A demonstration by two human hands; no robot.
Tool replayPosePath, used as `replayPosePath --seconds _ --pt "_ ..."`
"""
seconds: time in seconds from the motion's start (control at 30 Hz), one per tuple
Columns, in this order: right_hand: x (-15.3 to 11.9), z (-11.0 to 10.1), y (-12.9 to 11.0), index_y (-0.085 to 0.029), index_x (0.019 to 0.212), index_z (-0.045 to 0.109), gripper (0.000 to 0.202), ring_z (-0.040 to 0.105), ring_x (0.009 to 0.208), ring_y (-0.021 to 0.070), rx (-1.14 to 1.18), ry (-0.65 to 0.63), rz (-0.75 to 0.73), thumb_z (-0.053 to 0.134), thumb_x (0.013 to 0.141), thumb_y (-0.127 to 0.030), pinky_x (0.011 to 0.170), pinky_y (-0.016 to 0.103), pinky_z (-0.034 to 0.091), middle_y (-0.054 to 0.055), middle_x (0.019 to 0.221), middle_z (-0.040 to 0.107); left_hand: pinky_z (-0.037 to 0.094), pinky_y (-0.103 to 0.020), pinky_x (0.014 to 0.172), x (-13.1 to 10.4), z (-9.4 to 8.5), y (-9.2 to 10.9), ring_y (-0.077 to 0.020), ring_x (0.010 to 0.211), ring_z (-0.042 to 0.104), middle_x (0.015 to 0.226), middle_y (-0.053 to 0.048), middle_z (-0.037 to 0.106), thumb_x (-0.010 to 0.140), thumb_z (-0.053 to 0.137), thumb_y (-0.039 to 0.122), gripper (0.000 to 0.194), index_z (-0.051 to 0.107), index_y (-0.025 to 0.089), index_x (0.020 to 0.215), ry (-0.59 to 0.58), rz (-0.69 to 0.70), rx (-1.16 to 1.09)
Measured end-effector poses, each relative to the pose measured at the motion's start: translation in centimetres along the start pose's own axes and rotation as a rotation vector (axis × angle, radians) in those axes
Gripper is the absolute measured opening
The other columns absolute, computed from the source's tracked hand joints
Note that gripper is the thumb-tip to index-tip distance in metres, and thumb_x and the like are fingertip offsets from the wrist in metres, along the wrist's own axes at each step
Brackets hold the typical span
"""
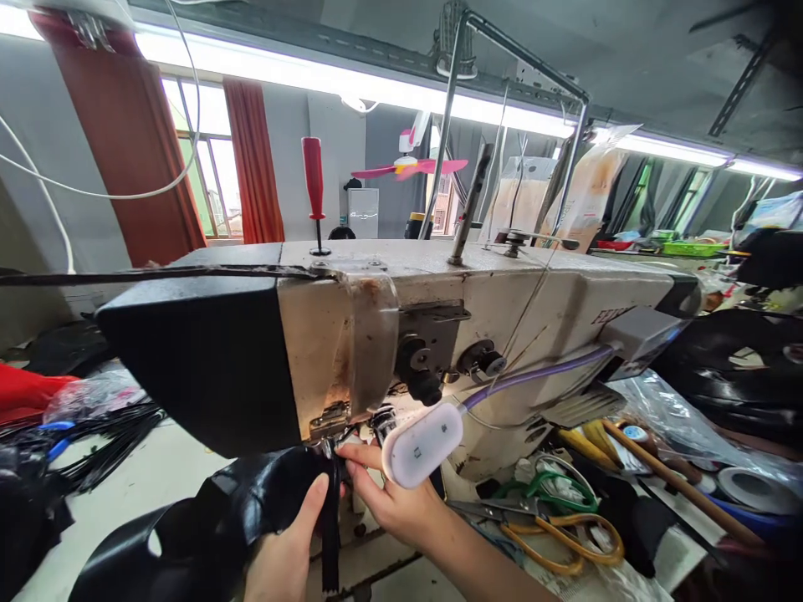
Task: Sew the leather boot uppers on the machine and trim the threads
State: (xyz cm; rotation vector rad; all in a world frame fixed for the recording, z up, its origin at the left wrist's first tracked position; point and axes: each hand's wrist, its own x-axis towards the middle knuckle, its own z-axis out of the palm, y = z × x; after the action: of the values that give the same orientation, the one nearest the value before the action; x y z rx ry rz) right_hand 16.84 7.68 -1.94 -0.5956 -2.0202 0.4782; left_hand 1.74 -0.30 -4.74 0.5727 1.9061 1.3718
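A white sewing machine [565,318] with a black end cover fills the middle of the view. Under its needle area lies glossy black sheet material [269,493], which spreads out to the left. A narrow black strip [329,535] hangs down from beneath the presser foot. My left hand [285,539] grips the black material, its thumb pressed on top beside the strip and its other fingers hidden. Close to the needle, my right hand [392,502] pinches the strip's upper end between its fingers. A white lamp [423,447] on a purple flexible neck partly covers the right hand.
Green-handled scissors [558,489] and yellow-handled scissors [570,543] lie right of my right forearm. A wooden stick [683,485] slants past tape rolls. A red screwdriver [312,188] stands on the machine. Black cords [116,443] lie at left.
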Motion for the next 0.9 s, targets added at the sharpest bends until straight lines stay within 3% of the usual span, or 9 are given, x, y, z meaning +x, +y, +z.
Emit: replayPosePath --seconds 0.1,0.23,0.47,0.6,0.9 --pt "-0.1 0.1 0.1 -0.021 0.097 0.074 0.025 0.069 0.092 0.0191 -0.014 0.013 0.020 0.051 0.088 -0.022 0.088 0.028 0.052 0.004 0.097 0.076 0.040 -0.060 0.107 -0.5 0.1 0.5 -0.0426 0.110 0.065 0.083 -0.016 0.078 0.070 0.063 0.075 0.063 0.078 0.016 0.088 -0.003 -0.080 0.100" --pt "-0.3 0.3 0.4 -0.020 0.097 0.074 0.024 0.070 0.089 0.0196 -0.031 0.028 0.028 0.052 0.088 -0.024 0.087 0.029 0.053 0.005 0.096 0.077 0.041 -0.058 0.107 0.0 0.0 0.3 -0.0426 0.112 0.064 0.082 -0.016 0.077 0.072 0.060 0.075 0.065 0.077 0.013 0.086 -0.037 -0.084 0.095" --pt "-0.3 0.3 0.3 -0.020 0.098 0.074 0.024 0.071 0.091 0.0191 -0.020 0.045 0.014 0.052 0.088 -0.023 0.087 0.028 0.053 0.004 0.097 0.077 0.042 -0.052 0.109 0.9 1.3 0.0 -0.0375 0.119 0.062 0.094 -0.013 0.078 0.076 0.067 0.059 0.043 0.077 0.019 0.089 0.000 -0.021 -0.179" --pt "-0.2 0.2 0.2 -0.021 0.099 0.074 0.024 0.071 0.093 0.0190 -0.020 0.012 0.030 0.052 0.088 -0.023 0.091 0.028 0.053 0.004 0.097 0.077 0.043 -0.054 0.108 0.5 1.9 0.6 -0.0375 0.117 0.063 0.095 -0.015 0.077 0.079 0.063 0.060 0.048 0.075 0.015 0.092 -0.013 -0.085 -0.205" --pt "-0.2 0.3 0.2 -0.020 0.097 0.074 0.023 0.070 0.089 0.0206 -0.007 0.051 0.043 0.054 0.087 -0.025 0.090 0.030 0.053 0.005 0.094 0.076 0.051 -0.044 0.101 0.7 3.4 2.1 -0.0302 0.118 0.064 0.121 -0.012 0.071 0.087 0.056 0.049 0.045 0.068 0.015 0.113 -0.038 -0.025 -0.333"
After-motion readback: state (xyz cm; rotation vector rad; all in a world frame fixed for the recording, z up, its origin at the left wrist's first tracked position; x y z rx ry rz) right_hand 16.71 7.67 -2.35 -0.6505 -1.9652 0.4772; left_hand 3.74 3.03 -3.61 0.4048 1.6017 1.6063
